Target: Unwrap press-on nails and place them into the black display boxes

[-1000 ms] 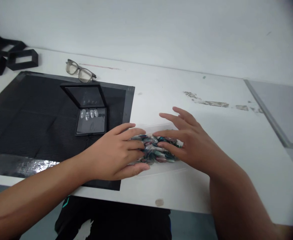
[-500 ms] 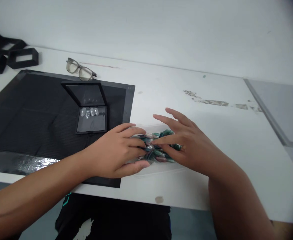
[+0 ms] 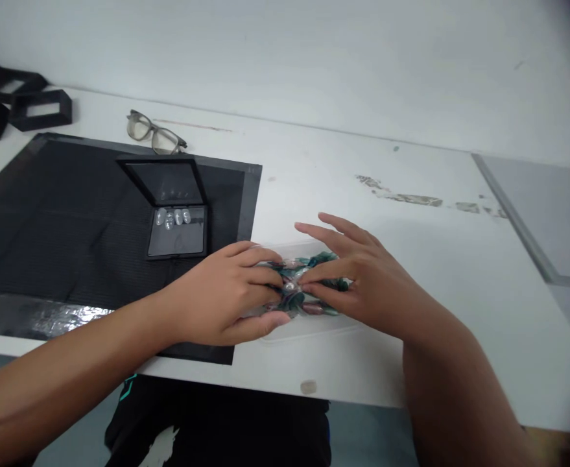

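A shallow clear plastic tray (image 3: pixel 323 327) holds a heap of glossy green, pink and clear false nails (image 3: pixel 314 308). My left hand (image 3: pixel 231 292) lies over the tray's left end, fingers apart and fingertips on the heap. From the right, my right hand (image 3: pixel 362 272) pinches with thumb and index finger at a shiny clear false nail (image 3: pixel 291 286), its other fingers raised. Exactly how the pinch grips it is too small to see. To the left, an open black case (image 3: pixel 178 240) with a hinged lid contains several clear false nails (image 3: pixel 178 216) in a row.
Beneath the case spreads a black mat (image 3: pixel 80 214) with taped edges. Eyeglasses (image 3: pixel 155 135) lie behind it. Black frames (image 3: pixel 41 110) stand at the far left. A grey-edged panel (image 3: pixel 518 227) is on the right, and the white table (image 3: pixel 411 246) shows peeled marks.
My right thumb and index finger have come together at the clear nail, and the nails beneath have shifted slightly. My left hand stays nearly in place.
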Available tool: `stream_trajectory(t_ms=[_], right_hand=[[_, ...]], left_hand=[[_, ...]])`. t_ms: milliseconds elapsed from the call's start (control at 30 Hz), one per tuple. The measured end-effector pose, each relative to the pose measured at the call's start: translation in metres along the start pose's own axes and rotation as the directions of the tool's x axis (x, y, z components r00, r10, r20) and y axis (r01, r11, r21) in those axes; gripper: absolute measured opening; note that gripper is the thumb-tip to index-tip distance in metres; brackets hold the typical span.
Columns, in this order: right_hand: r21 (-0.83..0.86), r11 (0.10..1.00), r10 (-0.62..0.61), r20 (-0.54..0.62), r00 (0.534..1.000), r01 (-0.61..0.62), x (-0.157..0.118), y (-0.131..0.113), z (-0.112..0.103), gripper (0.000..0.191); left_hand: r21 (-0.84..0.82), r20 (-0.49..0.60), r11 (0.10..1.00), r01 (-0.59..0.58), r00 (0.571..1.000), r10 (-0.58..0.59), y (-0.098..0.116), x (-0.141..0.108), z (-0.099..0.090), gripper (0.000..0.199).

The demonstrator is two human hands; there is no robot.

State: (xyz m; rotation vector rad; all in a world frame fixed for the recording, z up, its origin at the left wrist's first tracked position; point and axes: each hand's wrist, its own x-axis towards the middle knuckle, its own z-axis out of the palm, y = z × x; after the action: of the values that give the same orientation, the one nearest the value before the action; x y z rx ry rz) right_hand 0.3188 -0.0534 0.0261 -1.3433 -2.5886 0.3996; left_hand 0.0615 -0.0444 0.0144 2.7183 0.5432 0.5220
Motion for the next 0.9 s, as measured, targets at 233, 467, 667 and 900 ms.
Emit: stream_trajectory(t_ms=[233, 467, 667, 900], right_hand=[[0.023, 1.000, -0.008, -0.026, 1.000, 0.009, -0.0043, 0.0023, -0.0021, 0.018], [-0.026, 0.999, 0.020, -0.023, 1.000, -0.021, -0.0009, -0.0024, 0.0012, 0.017], [-0.028, 1.000, -0.003, -0.018, 1.000, 0.003, 0.0005, -0.0038, 0.0007, 0.024], [0.195, 0.977, -0.046, -0.213, 0.976, 0.088, -0.0044, -0.0045, -0.0061, 0.013]], left_hand=[[0.032, 0.005, 0.999, -0.007, 1.000, 0.007, 0.0005, 0.0008, -0.0014, 0.035], [0.009, 0.015, 1.000, 0.001, 1.000, -0.001, 0.0011, 0.0006, 0.0004, 0.036], [0.001, 0.026, 1.000, -0.006, 1.000, 0.006, 0.0004, 0.0001, 0.0014, 0.037], [0.022, 0.024, 1.000, 0.001, 1.000, -0.001, 0.0010, 0.0012, -0.0009, 0.036]])
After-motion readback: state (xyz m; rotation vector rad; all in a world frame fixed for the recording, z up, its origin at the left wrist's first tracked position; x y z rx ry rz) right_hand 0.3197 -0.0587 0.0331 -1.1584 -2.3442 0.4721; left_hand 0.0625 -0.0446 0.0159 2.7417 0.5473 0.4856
